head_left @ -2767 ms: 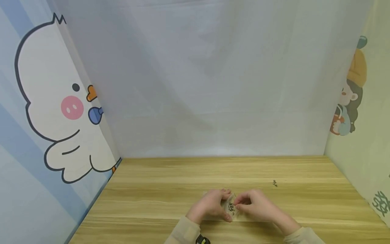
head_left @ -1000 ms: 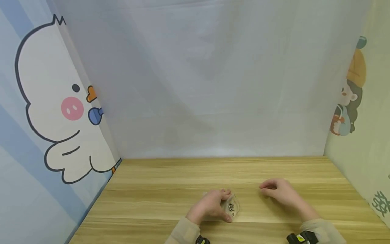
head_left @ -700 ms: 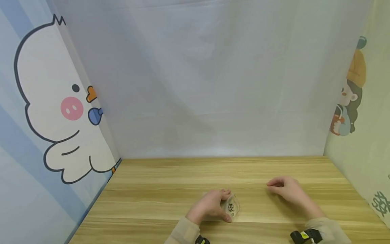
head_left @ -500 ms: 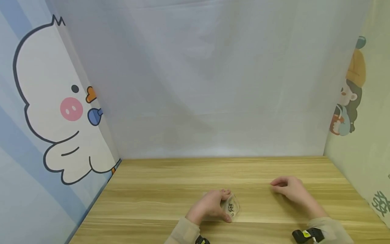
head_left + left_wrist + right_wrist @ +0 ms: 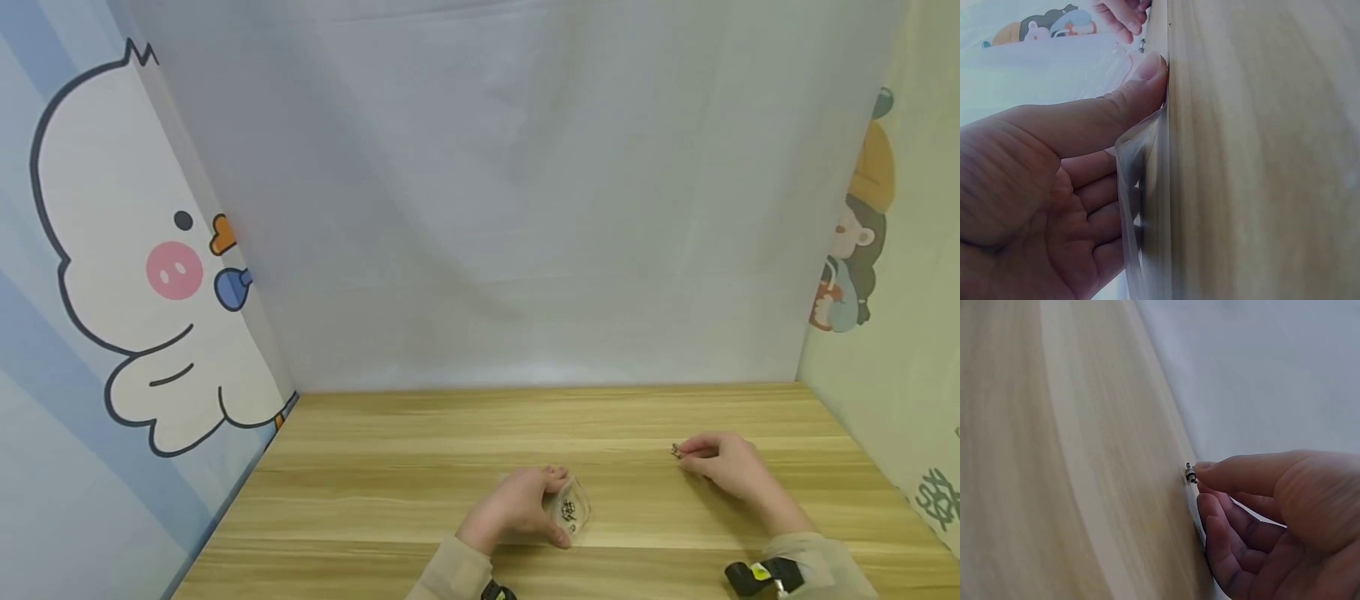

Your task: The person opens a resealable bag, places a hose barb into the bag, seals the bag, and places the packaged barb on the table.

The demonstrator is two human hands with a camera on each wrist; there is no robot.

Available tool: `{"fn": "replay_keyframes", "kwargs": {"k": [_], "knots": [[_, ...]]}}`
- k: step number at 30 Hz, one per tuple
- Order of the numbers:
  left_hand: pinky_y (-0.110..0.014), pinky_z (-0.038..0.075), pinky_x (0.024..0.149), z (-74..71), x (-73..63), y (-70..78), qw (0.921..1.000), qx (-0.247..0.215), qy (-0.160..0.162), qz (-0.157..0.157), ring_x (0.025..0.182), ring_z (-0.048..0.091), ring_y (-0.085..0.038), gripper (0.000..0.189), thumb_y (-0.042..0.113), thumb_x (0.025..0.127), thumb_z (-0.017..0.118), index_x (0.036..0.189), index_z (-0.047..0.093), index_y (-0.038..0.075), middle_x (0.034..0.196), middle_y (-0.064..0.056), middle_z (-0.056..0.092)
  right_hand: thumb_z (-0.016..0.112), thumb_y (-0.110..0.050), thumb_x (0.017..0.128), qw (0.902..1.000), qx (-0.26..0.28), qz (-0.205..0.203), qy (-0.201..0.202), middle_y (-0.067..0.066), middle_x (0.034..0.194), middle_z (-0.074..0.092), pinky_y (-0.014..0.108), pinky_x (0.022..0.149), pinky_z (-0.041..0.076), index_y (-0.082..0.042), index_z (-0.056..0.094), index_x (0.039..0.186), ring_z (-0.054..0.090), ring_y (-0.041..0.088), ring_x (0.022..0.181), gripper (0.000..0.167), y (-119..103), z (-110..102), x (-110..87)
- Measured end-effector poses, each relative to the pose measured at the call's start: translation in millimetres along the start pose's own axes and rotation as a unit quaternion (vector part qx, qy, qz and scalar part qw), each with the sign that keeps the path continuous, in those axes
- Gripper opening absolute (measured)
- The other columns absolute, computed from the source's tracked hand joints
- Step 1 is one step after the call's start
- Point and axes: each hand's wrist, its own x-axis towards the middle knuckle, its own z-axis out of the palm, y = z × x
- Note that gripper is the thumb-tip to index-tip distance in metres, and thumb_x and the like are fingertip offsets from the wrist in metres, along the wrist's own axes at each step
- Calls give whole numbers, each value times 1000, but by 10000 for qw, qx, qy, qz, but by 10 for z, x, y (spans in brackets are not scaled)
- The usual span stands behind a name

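Note:
My left hand (image 5: 517, 504) holds a small clear plastic bag (image 5: 582, 493) on the table, thumb on one side and fingers on the other, its mouth spread. Several tiny dark metal parts (image 5: 568, 509) lie inside the bag. To the right, my right hand (image 5: 731, 467) has its thumb and forefinger together at a few small metal parts (image 5: 676, 451). From the right wrist, a small metal part (image 5: 1190, 473) shows at the thumb tip, and the other fingers are curled below. The exact kind of these parts is too small to tell.
The wooden table (image 5: 390, 467) runs back to a plain pale curtain (image 5: 480, 208). Printed side walls stand left and right, with a white cartoon duck (image 5: 112, 208) on the left one. A black strap device (image 5: 763, 576) sits on the right wrist.
My right hand has moved from the bag rightward across the table to the small metal parts, which show again at its fingertips. My left hand has stayed on the bag.

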Motion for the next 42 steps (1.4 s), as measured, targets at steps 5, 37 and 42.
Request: {"fn": "replay_keyframes", "kwargs": {"k": [5, 37, 42], "knots": [[-37, 36, 125, -3, -4, 6, 10000, -28, 17, -59, 149, 50, -22, 87, 21, 66, 103, 144, 67, 8, 155, -2, 59, 80, -15, 95, 9999, -75, -27, 65, 10, 101, 79, 36, 81, 57, 2, 78, 111, 71, 21, 92, 24, 12, 11, 5], [-35, 35, 126, 19, 9, -25, 10000, 10, -7, -42, 150, 48, -22, 87, 22, 67, 103, 144, 67, 8, 157, -2, 57, 77, -16, 97, 9981, -576, -128, 175, 6, 100, 78, 59, 93, 56, -5, 80, 104, 71, 31, 98, 13, -6, 103, 11], [-36, 36, 125, 12, 9, -18, 10000, 29, -20, 10, 150, 48, -24, 87, 22, 67, 103, 145, 67, 8, 157, -3, 57, 78, -18, 97, 9979, -616, -135, 157, 4, 98, 77, 57, 91, 56, -6, 80, 102, 71, 28, 96, 13, -16, 109, 11]]}}
